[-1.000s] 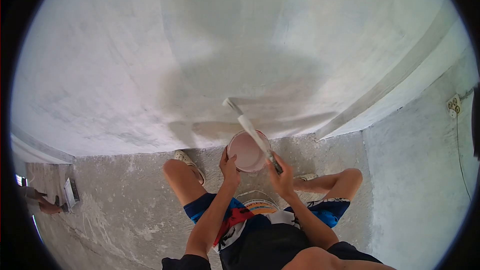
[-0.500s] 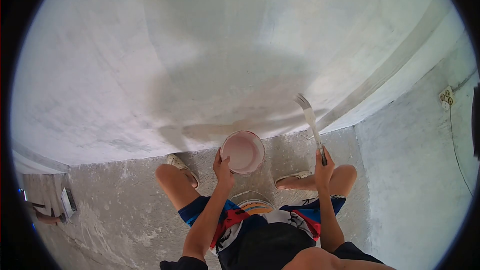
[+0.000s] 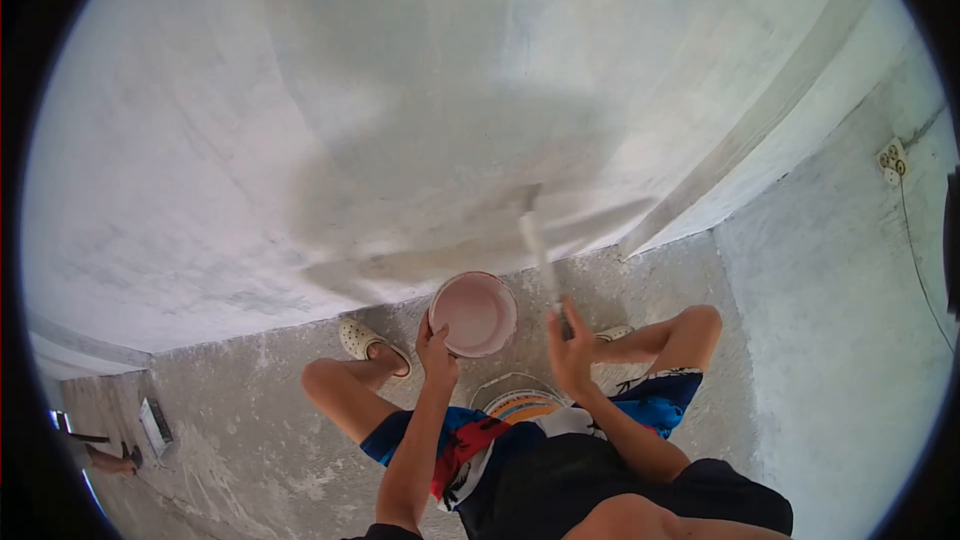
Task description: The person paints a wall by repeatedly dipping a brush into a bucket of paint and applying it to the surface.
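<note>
My left hand [image 3: 438, 352] is closed on the near left rim of a pink bucket [image 3: 473, 287], tilted so that its pinkish-white inside shows. To the right, my right hand [image 3: 572, 352] grips the dark handle end of a long paintbrush [image 3: 534, 235]. The brush is blurred by motion, and its bristle end overlaps the pale wall [image 3: 420, 70] in this view. Nothing else shows in either hand.
A larger bucket [image 3: 524, 406] with an orange label stands between my legs. Light clogs [image 3: 358, 338] are on my feet on the rough concrete floor [image 3: 260, 410]. A socket block [image 3: 893, 158] with a cord hangs right. Another person's limb [image 3: 110, 460] shows far left, near a pale box-like object [image 3: 155, 427].
My right hand and the paintbrush have swung left, closer to the pink bucket. The pink bucket has shifted slightly left and toward me, still in my left hand. The view has turned a little.
</note>
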`<action>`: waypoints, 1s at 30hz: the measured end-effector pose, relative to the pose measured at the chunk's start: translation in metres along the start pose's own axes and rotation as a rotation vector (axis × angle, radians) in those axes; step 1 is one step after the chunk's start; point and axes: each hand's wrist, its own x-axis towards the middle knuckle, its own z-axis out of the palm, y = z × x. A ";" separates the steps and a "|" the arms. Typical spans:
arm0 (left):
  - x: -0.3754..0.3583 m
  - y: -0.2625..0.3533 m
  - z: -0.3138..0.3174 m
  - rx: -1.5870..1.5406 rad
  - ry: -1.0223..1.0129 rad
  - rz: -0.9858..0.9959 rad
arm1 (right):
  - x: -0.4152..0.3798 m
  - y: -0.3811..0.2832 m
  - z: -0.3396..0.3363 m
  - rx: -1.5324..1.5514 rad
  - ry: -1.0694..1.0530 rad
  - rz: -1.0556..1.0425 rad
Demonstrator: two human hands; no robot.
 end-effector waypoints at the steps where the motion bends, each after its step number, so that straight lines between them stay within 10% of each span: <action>1: 0.001 0.000 -0.003 0.003 0.000 0.002 | -0.003 -0.018 0.007 0.157 -0.140 0.119; 19: -0.003 -0.003 -0.040 -0.002 0.084 0.032 | -0.022 -0.079 0.024 0.398 -0.488 0.168; 30: -0.005 -0.005 -0.023 0.037 0.055 -0.011 | 0.009 -0.007 -0.014 0.212 -0.244 0.309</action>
